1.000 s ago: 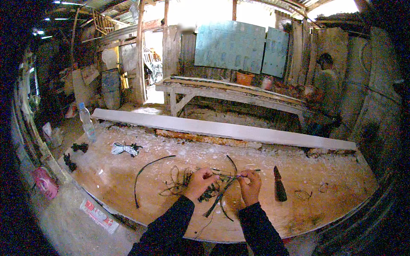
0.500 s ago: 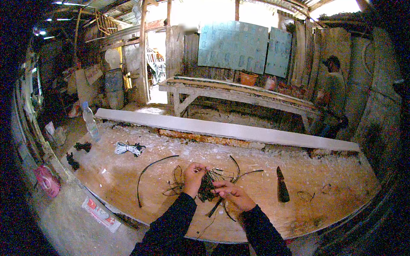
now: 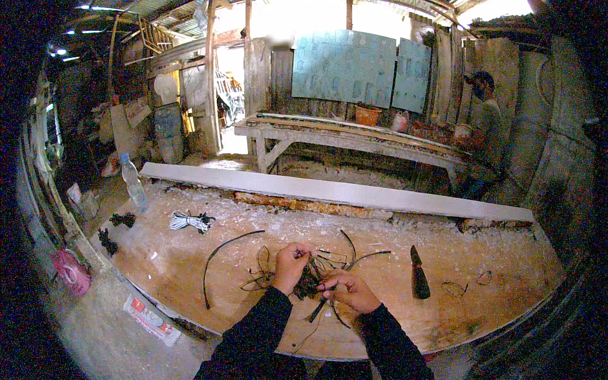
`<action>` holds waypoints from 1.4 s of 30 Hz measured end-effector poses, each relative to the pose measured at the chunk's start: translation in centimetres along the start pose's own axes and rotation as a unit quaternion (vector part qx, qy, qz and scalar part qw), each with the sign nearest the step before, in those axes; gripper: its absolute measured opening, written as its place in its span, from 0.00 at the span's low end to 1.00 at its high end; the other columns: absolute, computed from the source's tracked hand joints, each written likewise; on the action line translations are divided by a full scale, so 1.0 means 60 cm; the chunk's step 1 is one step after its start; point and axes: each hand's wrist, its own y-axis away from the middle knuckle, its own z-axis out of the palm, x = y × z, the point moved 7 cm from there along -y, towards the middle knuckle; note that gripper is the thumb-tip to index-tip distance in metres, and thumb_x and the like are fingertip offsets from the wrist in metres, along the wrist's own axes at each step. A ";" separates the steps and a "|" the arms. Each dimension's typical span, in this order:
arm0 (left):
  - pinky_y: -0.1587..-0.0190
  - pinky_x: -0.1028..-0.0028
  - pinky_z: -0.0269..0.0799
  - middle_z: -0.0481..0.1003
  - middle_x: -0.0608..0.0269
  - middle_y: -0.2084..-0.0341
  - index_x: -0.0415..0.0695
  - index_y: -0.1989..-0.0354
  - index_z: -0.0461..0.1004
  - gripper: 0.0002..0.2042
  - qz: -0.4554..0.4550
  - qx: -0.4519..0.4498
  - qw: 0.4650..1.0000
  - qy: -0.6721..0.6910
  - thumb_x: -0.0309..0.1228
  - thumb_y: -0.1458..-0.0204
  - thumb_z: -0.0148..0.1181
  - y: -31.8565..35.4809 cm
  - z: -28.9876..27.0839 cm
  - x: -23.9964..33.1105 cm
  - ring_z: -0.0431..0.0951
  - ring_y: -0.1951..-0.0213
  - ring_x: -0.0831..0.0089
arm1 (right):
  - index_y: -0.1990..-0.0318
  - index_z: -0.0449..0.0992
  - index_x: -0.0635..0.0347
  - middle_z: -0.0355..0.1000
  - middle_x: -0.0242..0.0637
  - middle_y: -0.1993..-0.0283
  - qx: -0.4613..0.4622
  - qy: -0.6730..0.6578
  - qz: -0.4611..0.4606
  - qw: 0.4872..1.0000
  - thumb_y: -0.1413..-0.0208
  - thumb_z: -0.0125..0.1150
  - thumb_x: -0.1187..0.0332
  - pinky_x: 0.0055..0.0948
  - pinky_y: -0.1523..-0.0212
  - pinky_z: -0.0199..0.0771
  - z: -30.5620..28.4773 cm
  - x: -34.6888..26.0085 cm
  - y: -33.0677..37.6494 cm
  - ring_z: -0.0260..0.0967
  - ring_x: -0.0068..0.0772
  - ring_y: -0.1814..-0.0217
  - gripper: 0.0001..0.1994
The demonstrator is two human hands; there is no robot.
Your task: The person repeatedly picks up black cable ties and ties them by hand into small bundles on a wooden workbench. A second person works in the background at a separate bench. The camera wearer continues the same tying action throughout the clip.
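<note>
Both forearms, in dark sleeves, come up from the lower edge and bend inward so the hands meet over the near middle of the wooden tabletop (image 3: 190,266). Across its far side lies a long pale plank (image 3: 354,193). The left hand (image 3: 290,266) is raised slightly, fingers curled closed around the top of a dark tangled bundle of strips (image 3: 309,284). The right hand (image 3: 349,291) sits just beside and lower, its fingers pinched together on thin dark strands from the same bundle, which rests between the two hands, just above the tabletop. A long curved black strip (image 3: 218,259) lies to the left, a dark pointed tool (image 3: 419,278) to the right, well apart from the hands.
</note>
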 end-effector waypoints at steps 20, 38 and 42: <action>0.69 0.81 0.62 0.67 0.71 0.80 0.41 0.76 0.68 0.08 0.071 -0.450 0.890 -0.008 0.31 0.58 0.58 0.098 0.127 0.078 0.66 0.73 0.81 | 0.74 0.65 0.59 0.65 0.29 0.75 0.433 0.112 0.016 0.894 0.57 0.54 0.76 0.18 0.70 0.61 -0.143 0.058 0.038 0.61 0.19 0.71 0.04; 0.73 0.81 0.63 0.69 0.66 0.79 0.40 0.77 0.69 0.05 -0.020 0.001 0.999 -0.050 0.25 0.61 0.58 0.012 0.001 0.041 0.68 0.76 0.80 | 0.73 0.75 0.59 0.62 0.39 0.58 0.276 0.108 -0.011 0.955 0.60 0.59 0.73 0.27 0.55 0.60 -0.092 0.017 0.012 0.61 0.32 0.57 0.04; 0.74 0.80 0.63 0.69 0.67 0.81 0.39 0.77 0.68 0.05 -0.027 0.041 0.998 0.024 0.24 0.62 0.58 0.008 -0.010 0.031 0.67 0.78 0.80 | 0.71 0.74 0.59 0.59 0.41 0.54 0.102 -0.092 0.031 0.990 0.56 0.56 0.72 0.30 0.51 0.58 -0.023 0.025 0.002 0.61 0.34 0.54 0.04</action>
